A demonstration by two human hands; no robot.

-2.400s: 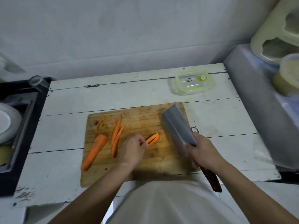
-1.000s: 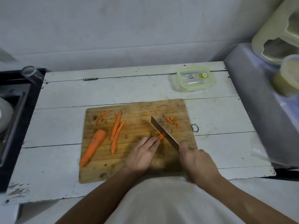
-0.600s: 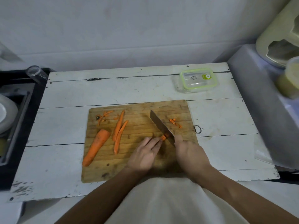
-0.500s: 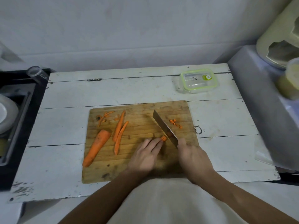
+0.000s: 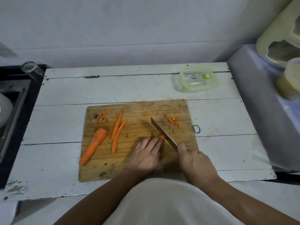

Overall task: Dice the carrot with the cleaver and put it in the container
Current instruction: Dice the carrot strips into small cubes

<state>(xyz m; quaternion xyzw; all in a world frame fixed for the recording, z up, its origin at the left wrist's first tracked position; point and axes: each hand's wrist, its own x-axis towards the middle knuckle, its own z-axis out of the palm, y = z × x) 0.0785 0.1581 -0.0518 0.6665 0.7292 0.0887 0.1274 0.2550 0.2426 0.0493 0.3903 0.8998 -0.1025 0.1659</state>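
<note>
Left fingers (image 5: pixel 155 142) flat and nearly straight, pressing a carrot strip (image 5: pixel 161 136) to the board (image 5: pixel 181 109), tips just behind the cleaver (image 5: pixel 163 133), probably to steady it for dicing. Right hand (image 5: pixel 194 161) curled round the hidden handle, forefinger along the spine. Dice (image 5: pixel 173 122) beyond the blade; carrot (image 5: pixel 94 146) and strips (image 5: pixel 117 129) waiting left; container (image 5: pixel 197 79) lidded, far right on the tabletop (image 5: pixel 65 91).

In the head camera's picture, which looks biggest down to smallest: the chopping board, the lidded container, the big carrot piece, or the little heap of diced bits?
1. chopping board
2. big carrot piece
3. lidded container, though it is farther away
4. diced bits
</note>
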